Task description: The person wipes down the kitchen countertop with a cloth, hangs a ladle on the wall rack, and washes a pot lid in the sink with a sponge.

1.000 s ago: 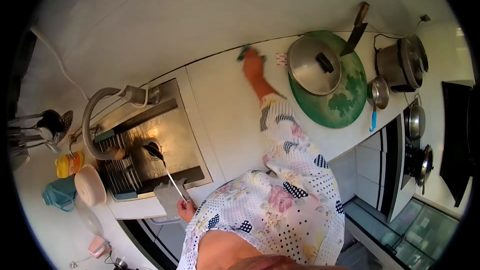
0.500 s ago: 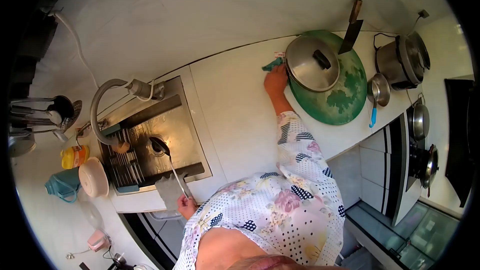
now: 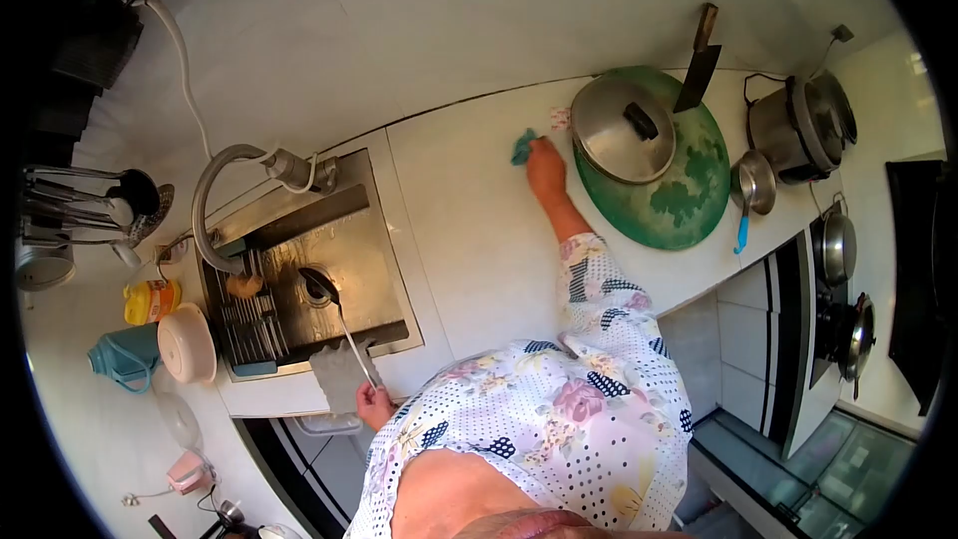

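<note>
My left hand (image 3: pixel 373 405) is closed on the end of a long-handled ladle (image 3: pixel 344 334), whose dark bowl lies over the sink (image 3: pixel 359 250) drain. A grey cloth (image 3: pixel 339 376) hangs over the counter edge beside that hand. On the white counter, my right hand (image 3: pixel 546 170) grips a crumpled teal cloth (image 3: pixel 523 147). To its right, a steel lid (image 3: pixel 609 140) with a black knob covers part of a green round board (image 3: pixel 689 195). Between hand and lid, close to the wall, is a small pink-and-white item (image 3: pixel 560 119).
A cleaver (image 3: pixel 698 75) stands at the board's wall side. Farther right are a small pan (image 3: pixel 755 183) with a blue handle and a cooker (image 3: pixel 783 130). The curved faucet (image 3: pixel 205 210) arches over the sink; a pink basin (image 3: pixel 187 342) and teal jug (image 3: pixel 122 357) stand left.
My right hand has moved left, away from the lid, with the teal cloth in it. The pink-and-white item now shows uncovered. The left hand still holds the ladle.
</note>
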